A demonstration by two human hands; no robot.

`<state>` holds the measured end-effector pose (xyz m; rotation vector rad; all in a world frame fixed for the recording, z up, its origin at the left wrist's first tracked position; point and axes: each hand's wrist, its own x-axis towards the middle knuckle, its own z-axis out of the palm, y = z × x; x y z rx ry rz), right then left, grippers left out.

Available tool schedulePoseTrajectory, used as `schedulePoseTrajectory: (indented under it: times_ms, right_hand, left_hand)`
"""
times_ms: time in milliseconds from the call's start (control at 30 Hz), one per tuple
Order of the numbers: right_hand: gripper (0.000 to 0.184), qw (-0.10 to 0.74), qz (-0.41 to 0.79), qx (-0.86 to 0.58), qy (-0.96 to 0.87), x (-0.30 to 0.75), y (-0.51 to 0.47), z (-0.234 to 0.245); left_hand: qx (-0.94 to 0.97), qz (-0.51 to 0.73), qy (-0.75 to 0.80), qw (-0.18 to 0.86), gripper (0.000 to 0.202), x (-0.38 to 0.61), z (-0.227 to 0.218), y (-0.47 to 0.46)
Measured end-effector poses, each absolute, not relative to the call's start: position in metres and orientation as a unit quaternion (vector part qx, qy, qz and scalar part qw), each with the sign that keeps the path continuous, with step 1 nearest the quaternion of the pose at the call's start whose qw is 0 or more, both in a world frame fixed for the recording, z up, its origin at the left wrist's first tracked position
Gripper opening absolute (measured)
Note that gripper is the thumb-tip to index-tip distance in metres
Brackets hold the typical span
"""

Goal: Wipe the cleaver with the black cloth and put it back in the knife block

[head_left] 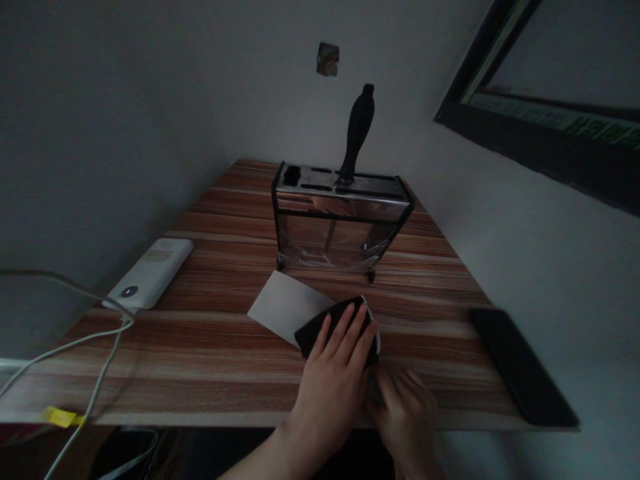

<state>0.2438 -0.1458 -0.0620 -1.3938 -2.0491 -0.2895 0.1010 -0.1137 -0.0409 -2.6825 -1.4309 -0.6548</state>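
A flat, pale grey, broad blade, which looks like a cleaver's (287,305), lies slantwise on the table. Its near right part is covered by a folded black cloth (313,331) with a whitish edge. My left hand (336,377) lies on top of that cloth, fingers fairly straight, pressing it to the blade. Close beside it at the table's front edge, my right hand (406,403) has its fingers curled round the cleaver's near end; the handle is hidden in the grip.
Behind the blade stands a clear-sided knife block (345,233) with a black-handled tool (359,130) upright in it. A white power bank (153,270) with a cable (107,363) lies left. A black phone (523,367) lies at the right edge. Walls close in the table's sides.
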Motion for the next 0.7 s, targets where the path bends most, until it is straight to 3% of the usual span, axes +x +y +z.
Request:
schedulePoseTrajectory:
  times_ms: [367,700]
  right_hand:
    - [0.057,0.328,-0.102,-0.535,-0.772,0.243,-0.146,-0.063]
    - [0.049,0.304,-0.107,-0.544,-0.775,0.243,-0.146,-0.064]
  left_hand:
    - [-0.876,-0.192,-0.442,0.029,0.049,0.105,-0.042,-0.118]
    - [-0.868,-0.208,-0.451,-0.002,0.050,0.098,-0.041,-0.108]
